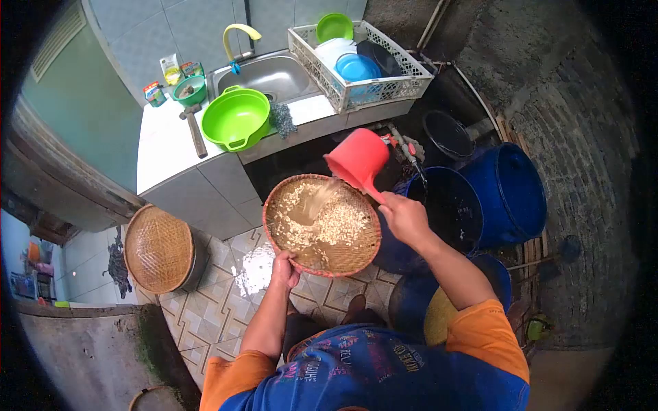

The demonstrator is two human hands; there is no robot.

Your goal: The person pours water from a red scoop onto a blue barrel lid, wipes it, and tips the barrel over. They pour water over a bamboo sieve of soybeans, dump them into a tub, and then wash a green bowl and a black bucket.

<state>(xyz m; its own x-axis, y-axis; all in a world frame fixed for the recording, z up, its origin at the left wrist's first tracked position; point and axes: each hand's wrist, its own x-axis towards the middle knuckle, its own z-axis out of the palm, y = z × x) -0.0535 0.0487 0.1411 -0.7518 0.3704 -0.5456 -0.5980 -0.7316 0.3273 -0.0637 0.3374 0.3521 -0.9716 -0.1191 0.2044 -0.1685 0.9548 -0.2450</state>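
Note:
My left hand (286, 269) grips the near rim of a round woven bamboo tray (354, 259), holding it up over the floor. Pale yellowish grains or bean pieces (337, 222) lie scattered and heaped across its weave. In my right hand (406, 218) is the handle of a red plastic water dipper (360, 159), tilted above the far side of the tray. Water (317, 201) streams from the dipper onto the pale pieces. My left fingers are partly hidden beneath the tray.
A green basin (236, 118) and a hammer (194, 132) lie on the counter beside the sink (274, 75). Dishes fill a white crate (384, 96). Blue barrels (504, 195) stand at right, below a running tap (415, 161). Another woven basket (159, 240) is at left.

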